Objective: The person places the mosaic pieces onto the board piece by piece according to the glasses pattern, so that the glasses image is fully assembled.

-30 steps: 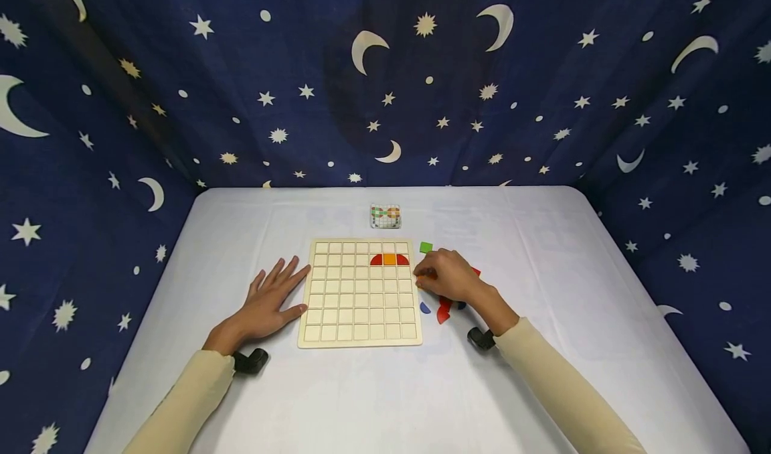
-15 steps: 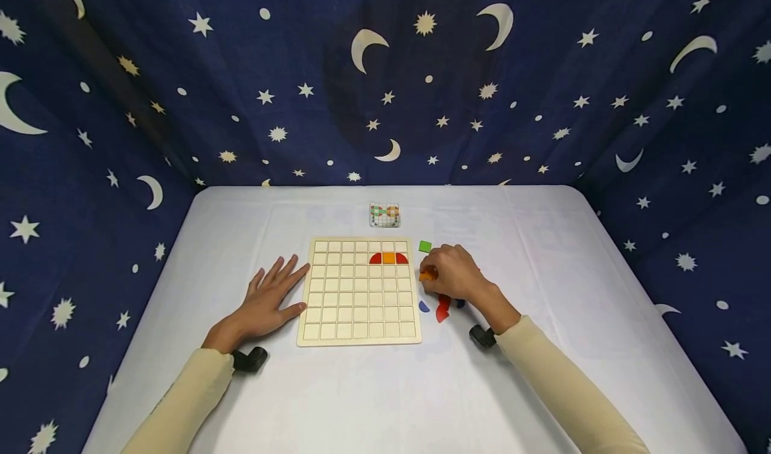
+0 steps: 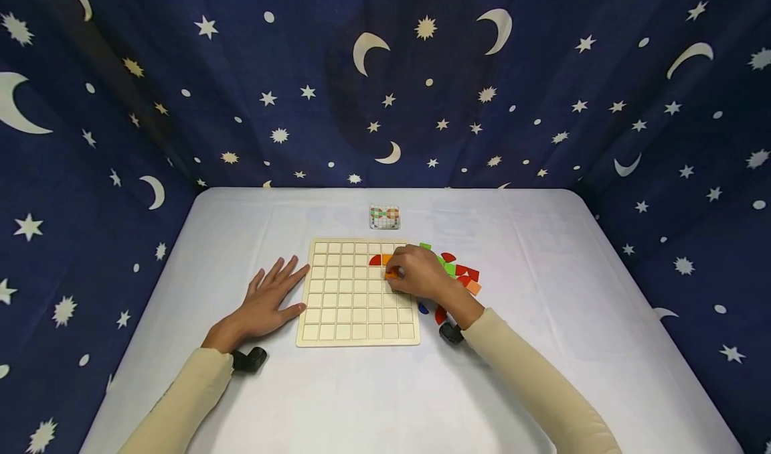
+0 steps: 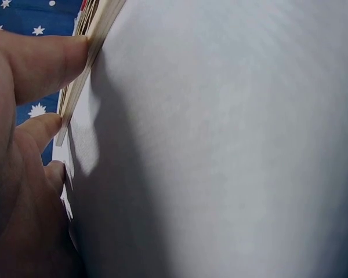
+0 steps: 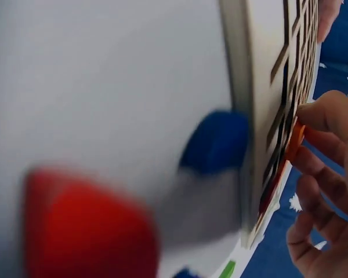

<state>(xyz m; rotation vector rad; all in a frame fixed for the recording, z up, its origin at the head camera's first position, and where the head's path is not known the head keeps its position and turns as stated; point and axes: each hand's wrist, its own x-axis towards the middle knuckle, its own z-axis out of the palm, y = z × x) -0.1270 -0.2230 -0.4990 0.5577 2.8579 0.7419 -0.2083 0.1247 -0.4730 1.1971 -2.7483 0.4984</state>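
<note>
My right hand (image 3: 417, 271) is over the upper right of the wooden grid board (image 3: 343, 310), pinching an orange square tile (image 3: 391, 275) between thumb and fingers. In the right wrist view the same orange tile (image 5: 296, 141) shows edge-on at the fingertips, close over the grid. Just above it, a red quarter-circle tile (image 3: 375, 260) and an orange square (image 3: 386, 259) lie in cells of the board; the hand hides the cells to their right. My left hand (image 3: 263, 303) lies flat with fingers spread, its fingertips touching the board's left edge (image 4: 81, 75).
Right of the board lies a loose heap of tiles, including green squares (image 3: 450, 269), red pieces (image 3: 448, 257), an orange square (image 3: 473, 287) and a blue piece (image 3: 423, 308). A small pattern card (image 3: 385, 217) lies behind the board. A starry curtain (image 3: 289, 59) surrounds the white table.
My right hand has moved left from the heap onto the board with the orange tile, uncovering more loose tiles. The left hand has stayed in place.
</note>
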